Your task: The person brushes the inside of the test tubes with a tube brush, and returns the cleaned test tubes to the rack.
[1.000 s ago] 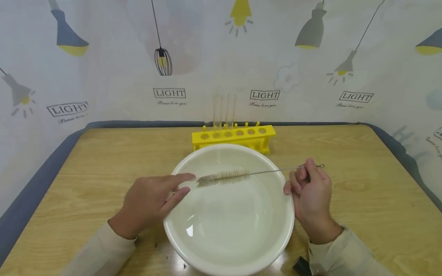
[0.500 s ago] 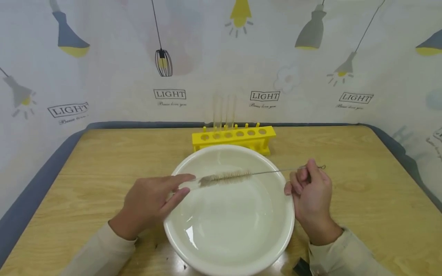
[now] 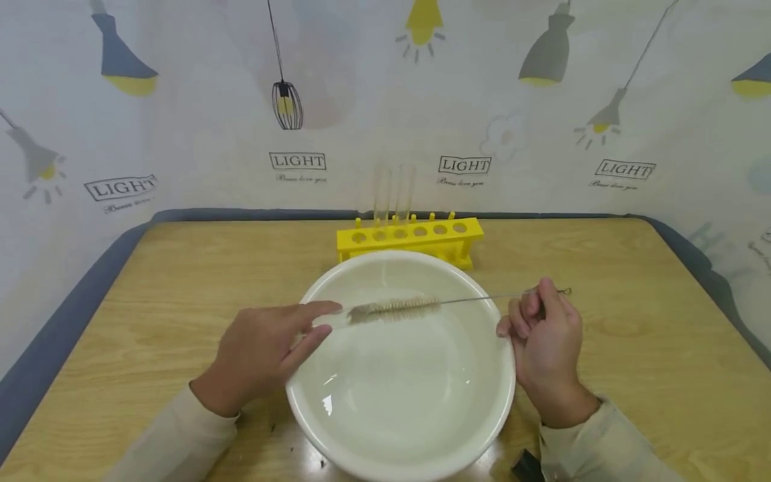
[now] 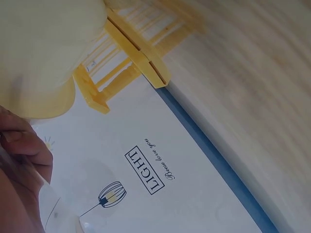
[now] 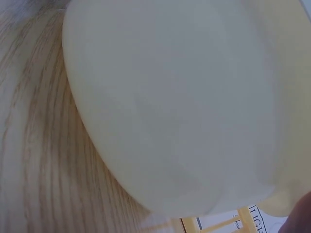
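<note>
Over the basin, my left hand [image 3: 259, 351] holds a clear glass test tube [image 3: 340, 317] between thumb and fingers, its mouth facing right. A bristle brush [image 3: 412, 308] has its tip in the tube's mouth; most of the bristles are outside. My right hand [image 3: 548, 348] pinches the brush's thin wire handle near its looped end, beside the basin's right rim. Below is the large white basin [image 3: 385, 274], apparently with clear water in it. In the left wrist view, curled fingers [image 4: 29, 148] show at the left edge. The right wrist view shows mostly the basin's outer side [image 5: 170, 107] and one fingertip [image 5: 299, 216].
Behind the basin stands a yellow test tube rack [image 3: 409, 242] with two upright clear tubes [image 3: 406, 194] in it. A small black object [image 3: 527, 465] lies by the right sleeve. A lamp-printed curtain [image 3: 361, 80] hangs behind the wooden table [image 3: 650, 321].
Both hands keep nearly the same places and grips, with the brush shifted only very slightly right. The bright reflections in the basin have changed shape, and the head view has shifted slightly.
</note>
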`<state>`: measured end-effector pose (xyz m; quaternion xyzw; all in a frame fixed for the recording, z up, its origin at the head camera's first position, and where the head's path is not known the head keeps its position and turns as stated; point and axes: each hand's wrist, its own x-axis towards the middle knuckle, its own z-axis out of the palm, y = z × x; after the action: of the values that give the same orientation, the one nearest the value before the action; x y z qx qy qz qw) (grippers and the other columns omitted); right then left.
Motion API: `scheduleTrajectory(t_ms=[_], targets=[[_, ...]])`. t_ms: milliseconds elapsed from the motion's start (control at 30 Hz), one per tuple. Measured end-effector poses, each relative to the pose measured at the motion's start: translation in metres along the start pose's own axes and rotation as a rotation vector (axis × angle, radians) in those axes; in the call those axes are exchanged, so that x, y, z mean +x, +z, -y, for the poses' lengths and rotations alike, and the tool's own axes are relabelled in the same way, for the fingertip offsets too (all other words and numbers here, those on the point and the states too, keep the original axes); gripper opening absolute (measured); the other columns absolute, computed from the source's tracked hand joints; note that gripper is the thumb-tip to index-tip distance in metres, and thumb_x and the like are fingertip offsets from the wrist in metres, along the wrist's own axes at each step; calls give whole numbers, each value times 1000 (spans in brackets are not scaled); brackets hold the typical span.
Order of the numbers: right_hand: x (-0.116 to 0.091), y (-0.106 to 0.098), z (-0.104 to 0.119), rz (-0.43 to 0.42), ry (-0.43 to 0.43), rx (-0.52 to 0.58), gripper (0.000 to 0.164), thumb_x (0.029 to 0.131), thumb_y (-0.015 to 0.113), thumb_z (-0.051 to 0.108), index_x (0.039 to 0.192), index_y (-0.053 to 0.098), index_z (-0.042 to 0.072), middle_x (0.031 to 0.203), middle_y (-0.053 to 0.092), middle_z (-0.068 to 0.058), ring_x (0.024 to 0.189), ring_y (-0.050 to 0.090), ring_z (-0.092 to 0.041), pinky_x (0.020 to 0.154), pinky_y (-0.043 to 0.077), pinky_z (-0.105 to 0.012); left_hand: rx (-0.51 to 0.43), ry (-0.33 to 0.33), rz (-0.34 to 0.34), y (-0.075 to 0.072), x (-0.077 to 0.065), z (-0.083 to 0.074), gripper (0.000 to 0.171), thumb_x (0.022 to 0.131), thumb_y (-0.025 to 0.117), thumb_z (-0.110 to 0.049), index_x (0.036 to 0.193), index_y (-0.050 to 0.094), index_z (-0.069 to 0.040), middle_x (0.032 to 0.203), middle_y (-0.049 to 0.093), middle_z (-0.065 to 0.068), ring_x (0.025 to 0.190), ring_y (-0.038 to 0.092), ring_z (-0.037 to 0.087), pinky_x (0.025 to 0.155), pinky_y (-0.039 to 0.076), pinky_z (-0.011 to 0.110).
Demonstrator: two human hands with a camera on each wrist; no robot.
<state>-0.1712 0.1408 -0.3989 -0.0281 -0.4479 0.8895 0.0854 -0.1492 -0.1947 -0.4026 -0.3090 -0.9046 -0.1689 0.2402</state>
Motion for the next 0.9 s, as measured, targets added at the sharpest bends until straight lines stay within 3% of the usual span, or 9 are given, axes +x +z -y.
scheduleTrajectory(t_ms=[333, 567, 900], targets=[[0, 0, 0, 25, -7, 24, 45, 98, 41, 26, 58, 34, 7, 51, 27, -1, 43, 19, -16, 35, 36, -25, -15, 0, -5, 1, -1, 1, 30, 88, 56, -32, 117, 61, -29, 70, 64, -14, 51, 49, -2, 45, 35, 17], [0, -2, 0, 67, -15, 8, 45, 99, 39, 29, 59, 34, 8, 51, 28, -1, 43, 20, -16, 36, 39, -25, -19, -2, 7, 1, 0, 1, 30, 88, 55, -33, 117, 61, -29, 75, 67, -14, 52, 52, -1, 46, 36, 17], [0, -2, 0, 54, -8, -5, 44, 98, 38, 32, 61, 35, 9, 52, 29, 0, 43, 22, -16, 37, 41, -26, -18, -8, 5, 1, 0, 1, 30, 89, 55, -33, 118, 60, -31, 75, 67, -14, 52, 51, -2, 45, 35, 16]])
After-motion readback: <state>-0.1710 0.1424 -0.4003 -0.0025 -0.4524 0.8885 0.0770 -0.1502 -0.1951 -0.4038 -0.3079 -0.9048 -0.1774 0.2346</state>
